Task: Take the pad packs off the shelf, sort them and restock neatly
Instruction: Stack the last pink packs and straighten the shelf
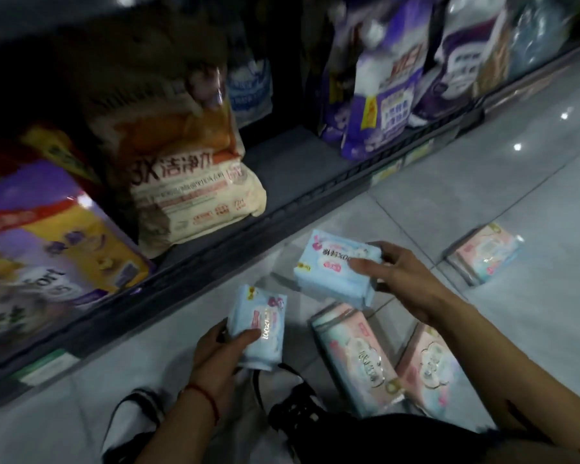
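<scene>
The left hand (221, 353) grasps a light-blue pad pack (261, 324) by its near end, thumb across the printed face and fingers curled behind it. The right hand (406, 283) holds a second blue pack (337, 266) a little farther and to the right, thumb on top and fingers wrapped under its right end. Both packs are lifted off the tiled floor (482, 195), just in front of the dark shelf edge (215, 249). Two pink packs (355, 356) (432, 366) lie side by side on the floor under the right forearm, and a third pink pack (482, 254) lies well apart to the far right. These packs look light, soft and squashy, wrapped in glossy film that is likely slippery, so a grip across the short sides, squeezing gently, should hold best. The bare stretch of shelf (292, 165) between the orange bag (188, 182) and purple bags (379, 95) seems the likely spot for restocking
</scene>
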A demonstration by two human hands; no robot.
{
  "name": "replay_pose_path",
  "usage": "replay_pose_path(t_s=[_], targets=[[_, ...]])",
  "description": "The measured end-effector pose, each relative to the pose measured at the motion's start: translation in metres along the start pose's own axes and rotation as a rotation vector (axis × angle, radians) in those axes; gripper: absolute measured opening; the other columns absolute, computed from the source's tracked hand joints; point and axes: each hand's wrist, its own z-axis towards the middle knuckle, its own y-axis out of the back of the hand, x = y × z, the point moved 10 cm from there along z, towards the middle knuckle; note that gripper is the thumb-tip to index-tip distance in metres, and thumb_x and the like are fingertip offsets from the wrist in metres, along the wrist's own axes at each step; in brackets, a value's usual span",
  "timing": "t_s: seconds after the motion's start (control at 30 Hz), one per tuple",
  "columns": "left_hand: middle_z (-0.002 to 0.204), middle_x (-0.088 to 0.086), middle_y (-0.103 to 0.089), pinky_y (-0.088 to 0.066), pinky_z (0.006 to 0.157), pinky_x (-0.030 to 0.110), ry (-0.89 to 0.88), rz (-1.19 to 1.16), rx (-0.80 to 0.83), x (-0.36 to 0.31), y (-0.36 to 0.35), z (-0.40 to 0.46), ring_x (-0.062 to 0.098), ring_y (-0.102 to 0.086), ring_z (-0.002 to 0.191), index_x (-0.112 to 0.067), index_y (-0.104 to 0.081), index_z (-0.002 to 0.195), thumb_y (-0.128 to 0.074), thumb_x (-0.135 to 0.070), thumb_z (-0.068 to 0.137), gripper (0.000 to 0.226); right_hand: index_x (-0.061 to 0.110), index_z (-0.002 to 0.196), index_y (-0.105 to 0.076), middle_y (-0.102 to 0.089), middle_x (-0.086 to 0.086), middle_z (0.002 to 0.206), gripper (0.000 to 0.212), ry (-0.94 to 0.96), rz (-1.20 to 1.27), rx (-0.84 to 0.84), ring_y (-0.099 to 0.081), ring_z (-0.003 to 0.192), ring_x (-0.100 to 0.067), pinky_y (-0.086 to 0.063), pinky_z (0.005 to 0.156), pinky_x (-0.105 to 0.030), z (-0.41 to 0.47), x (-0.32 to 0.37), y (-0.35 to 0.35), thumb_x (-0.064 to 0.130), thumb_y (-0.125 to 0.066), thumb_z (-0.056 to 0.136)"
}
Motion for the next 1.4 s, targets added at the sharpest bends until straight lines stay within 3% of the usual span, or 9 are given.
replay_pose_path(t_s=[0.1,0.2,0.37,0.5,0.67,0.77,0.97,1.17,1.4], targets=[[0.094,0.011,-0.078,-0.055,0.05,0.026,-0.029,-0.083,0.025,-0.029,0.003,-0.046,0.029,-0.072,0.079,-0.009,-0.073,0.105,-0.076,-0.005,0.084,0.021,0.014,0.119,-0.07,-0.077,-0.003,0.114,0.043,0.099,-0.063,0.129,-0.073,0.106,-0.022,-0.061,0.09,-0.037,-0.046,0.057,-0.015,0.023,-0.084,0.079],[0.107,0.013,-0.075,-0.056,0.06,0.034,-0.087,-0.136,0.045,-0.056,0.011,-0.092,0.034,-0.072,0.09,-0.012,-0.068,0.116,-0.089,-0.016,0.066,0.054,0.017,0.12,-0.07,-0.077,-0.001,0.113,0.041,0.224,-0.154,0.211,-0.072,0.106,-0.019,-0.059,0.084,-0.027,-0.095,0.121,-0.025,0.015,-0.083,0.081],[0.117,0.012,-0.073,-0.058,0.069,0.039,-0.262,-0.246,0.109,-0.122,0.03,-0.169,0.03,-0.071,0.099,-0.007,-0.062,0.119,-0.073,0.002,0.084,0.038,0.016,0.124,-0.067,-0.075,-0.008,0.116,0.056,0.377,-0.205,0.307,-0.071,0.111,-0.025,-0.059,0.092,-0.039,-0.172,0.207,-0.045,0.014,-0.086,0.071],[0.111,0.012,-0.076,-0.062,0.064,0.038,-0.465,-0.296,0.134,-0.183,0.059,-0.225,0.029,-0.074,0.097,-0.01,-0.063,0.116,-0.07,0.009,0.082,0.04,0.016,0.125,-0.067,-0.074,-0.012,0.117,0.054,0.449,-0.118,0.357,-0.073,0.105,-0.028,-0.061,0.075,-0.034,-0.216,0.259,-0.065,0.011,-0.082,0.074],[0.115,0.012,-0.069,-0.061,0.074,0.058,-0.633,-0.293,0.033,-0.236,0.108,-0.265,0.032,-0.075,0.09,-0.02,-0.043,0.128,-0.072,0.014,0.08,0.065,0.013,0.126,-0.064,-0.075,-0.01,0.118,0.052,0.528,0.055,0.333,-0.074,0.104,-0.029,-0.062,0.081,-0.043,-0.238,0.297,-0.104,0.016,-0.081,0.077],[0.119,0.01,-0.066,-0.061,0.063,0.05,-0.663,-0.317,0.016,-0.249,0.13,-0.275,0.031,-0.071,0.098,-0.024,-0.041,0.132,-0.075,0.012,0.078,0.072,0.02,0.129,-0.061,-0.075,-0.012,0.117,0.057,0.54,0.172,0.31,-0.074,0.104,-0.031,-0.059,0.089,-0.048,-0.236,0.3,-0.123,0.018,-0.083,0.076],[0.122,0.005,-0.066,-0.062,0.067,0.047,-0.701,-0.253,-0.09,-0.252,0.155,-0.273,0.03,-0.069,0.105,-0.029,-0.042,0.137,-0.086,0.003,0.073,0.084,0.012,0.124,-0.068,-0.075,-0.019,0.113,0.066,0.612,0.122,0.391,-0.074,0.099,-0.032,-0.062,0.075,-0.033,-0.24,0.305,-0.146,0.029,-0.091,0.064],[0.108,0.006,-0.077,-0.062,0.076,0.042,-0.688,-0.161,0.009,-0.244,0.135,-0.274,0.026,-0.075,0.096,-0.036,-0.054,0.135,-0.087,-0.018,0.074,0.072,0.014,0.12,-0.075,-0.076,-0.016,0.109,0.045,0.644,-0.101,0.586,-0.075,0.094,-0.029,-0.06,0.074,-0.033,-0.263,0.304,-0.204,0.014,-0.081,0.076],[0.116,0.001,-0.075,-0.059,0.085,0.047,-0.584,-0.261,0.15,-0.229,0.118,-0.284,0.025,-0.072,0.107,-0.034,-0.066,0.128,-0.064,-0.036,0.096,0.033,0.016,0.104,-0.075,-0.078,-0.008,0.095,0.037,0.689,-0.09,0.472,-0.075,0.082,-0.024,-0.06,0.068,-0.033,-0.262,0.319,-0.228,0.03,-0.088,0.072]])
